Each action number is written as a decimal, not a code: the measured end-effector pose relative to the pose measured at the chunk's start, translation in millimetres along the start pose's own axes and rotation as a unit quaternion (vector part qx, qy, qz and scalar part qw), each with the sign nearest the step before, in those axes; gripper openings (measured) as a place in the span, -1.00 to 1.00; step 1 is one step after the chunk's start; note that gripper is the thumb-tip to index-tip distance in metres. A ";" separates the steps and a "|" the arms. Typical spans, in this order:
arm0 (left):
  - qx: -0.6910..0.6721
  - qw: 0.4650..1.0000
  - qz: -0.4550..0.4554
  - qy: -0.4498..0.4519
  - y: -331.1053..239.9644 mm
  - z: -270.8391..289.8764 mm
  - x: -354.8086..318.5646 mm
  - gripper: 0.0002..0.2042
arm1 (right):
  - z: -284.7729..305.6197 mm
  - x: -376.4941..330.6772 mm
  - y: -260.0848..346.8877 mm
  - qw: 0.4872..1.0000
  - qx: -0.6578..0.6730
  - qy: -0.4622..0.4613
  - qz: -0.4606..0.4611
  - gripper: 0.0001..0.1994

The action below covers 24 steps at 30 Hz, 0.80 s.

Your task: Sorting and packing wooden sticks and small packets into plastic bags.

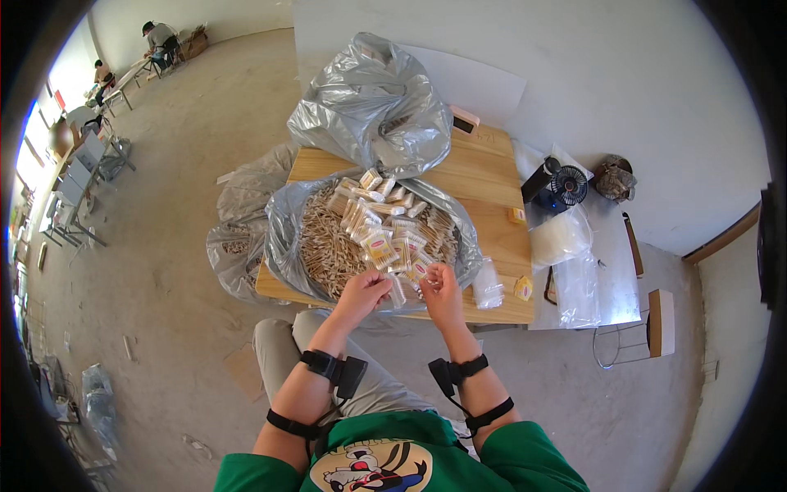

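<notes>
My left hand (366, 295) is closed in a pinch at the near rim of a grey plastic sack, on what looks like a small clear plastic bag (398, 292). Close by on the right, my right hand (443, 293) has its fingers pinched together; what they hold, if anything, is too small to make out. Just beyond both hands, the open sack (285, 215) is full of loose cotton swabs (325, 250). On top of these lie several clear packets of cotton swabs (379, 248), some with a yellow and red label.
The sack rests on a wooden table (489, 215), with a bulging silver bag (373, 107) behind it. Clear plastic bags (488, 284) and a yellow label stack (523, 287) lie to the right. Beyond stand a side table (615, 287), a black fan (568, 185) and a stool (658, 323).
</notes>
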<state>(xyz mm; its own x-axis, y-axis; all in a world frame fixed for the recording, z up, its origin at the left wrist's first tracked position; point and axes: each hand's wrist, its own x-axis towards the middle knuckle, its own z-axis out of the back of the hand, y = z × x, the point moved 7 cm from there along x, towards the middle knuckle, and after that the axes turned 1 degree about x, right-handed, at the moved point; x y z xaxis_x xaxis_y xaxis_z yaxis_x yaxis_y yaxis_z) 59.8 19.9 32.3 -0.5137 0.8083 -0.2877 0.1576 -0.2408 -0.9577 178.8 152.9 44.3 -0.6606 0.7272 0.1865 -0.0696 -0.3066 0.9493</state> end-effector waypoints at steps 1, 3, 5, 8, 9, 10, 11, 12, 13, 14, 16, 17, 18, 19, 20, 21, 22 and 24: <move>-0.018 0.999 -0.020 -0.029 3.0 0.5 2.4 -0.85 | 0.7 -1.3 15.6 0.989 -0.115 -0.023 0.091 -0.70; -0.037 0.997 -0.038 -0.059 11.7 1.1 7.4 -0.85 | -10.0 -7.9 31.8 0.995 -0.059 0.019 0.074 -0.70; 0.009 0.995 -0.050 -0.087 15.8 0.2 10.8 -0.85 | -20.0 -14.1 48.6 0.997 -0.005 0.058 0.056 -0.70; 0.056 0.990 -0.088 -0.099 0.3 -10.2 5.6 -0.84 | -27.3 -17.6 50.0 0.992 -0.052 0.103 0.059 -0.68; 0.057 0.990 -0.088 -0.098 -1.3 -13.2 4.3 -0.84 | -26.3 -17.4 46.1 0.992 -0.056 0.091 0.065 -0.68; 0.080 0.987 -0.100 -0.099 -4.7 -16.2 2.7 -0.84 | -24.9 -17.1 42.9 0.993 -0.059 0.078 0.071 -0.68; 0.103 0.983 -0.112 -0.099 -7.7 -18.3 2.3 -0.84 | -24.2 -17.0 38.8 0.993 -0.058 0.077 0.071 -0.68; 0.104 0.983 -0.110 -0.100 -6.9 -17.6 2.3 -0.84 | -24.7 -17.3 37.3 0.992 -0.065 0.076 0.073 -0.70; 0.133 0.979 -0.120 -0.100 -7.8 -17.4 2.0 -0.85 | -25.0 -17.6 35.8 0.992 -0.073 0.075 0.075 -0.71; 0.162 0.973 -0.129 -0.100 -8.7 -17.6 1.7 -0.85 | -25.2 -17.4 34.1 0.992 -0.072 0.075 0.074 -0.71; 0.193 0.964 -0.151 -0.107 -12.1 -17.3 0.8 -0.86 | -23.0 -16.4 35.1 0.986 -0.128 0.055 0.092 -0.74; 0.223 0.952 -0.175 -0.115 -15.9 -17.7 0.1 -0.87 | -21.9 -15.7 32.1 0.986 -0.127 0.054 0.090 -0.74; 0.223 0.952 -0.174 -0.113 -16.1 -17.8 1.9 -0.87 | -20.1 -13.6 28.9 0.990 -0.106 0.054 0.076 -0.73; 0.215 0.957 -0.162 -0.112 -14.9 -17.3 4.4 -0.87 | -18.7 -12.0 26.0 0.993 -0.085 0.053 0.061 -0.73; 0.206 0.961 -0.150 -0.110 -13.3 -17.3 6.2 -0.86 | -17.7 -12.5 25.4 0.993 -0.085 0.052 0.060 -0.73; 0.207 0.961 -0.149 -0.110 -13.1 -17.5 6.6 -0.86 | -19.3 -13.0 32.7 0.994 -0.067 0.066 0.060 -0.72; 0.206 0.959 -0.159 -0.115 -14.4 -17.4 6.3 -0.86 | -21.3 -13.5 36.6 0.994 -0.049 0.079 0.060 -0.71; 0.204 0.957 -0.168 -0.118 -17.5 -20.1 5.7 -0.87 | -21.3 -13.3 33.4 0.992 -0.070 0.068 0.081 -0.71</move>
<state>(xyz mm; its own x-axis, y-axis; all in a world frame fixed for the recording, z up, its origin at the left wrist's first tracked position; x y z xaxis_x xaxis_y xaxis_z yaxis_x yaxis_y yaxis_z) 71.1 39.5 47.5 -0.6608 0.7451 0.0904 -0.3686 -0.2173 -0.9038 169.4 119.9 68.2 -0.7653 0.5751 0.2892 -0.0514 -0.5024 0.8631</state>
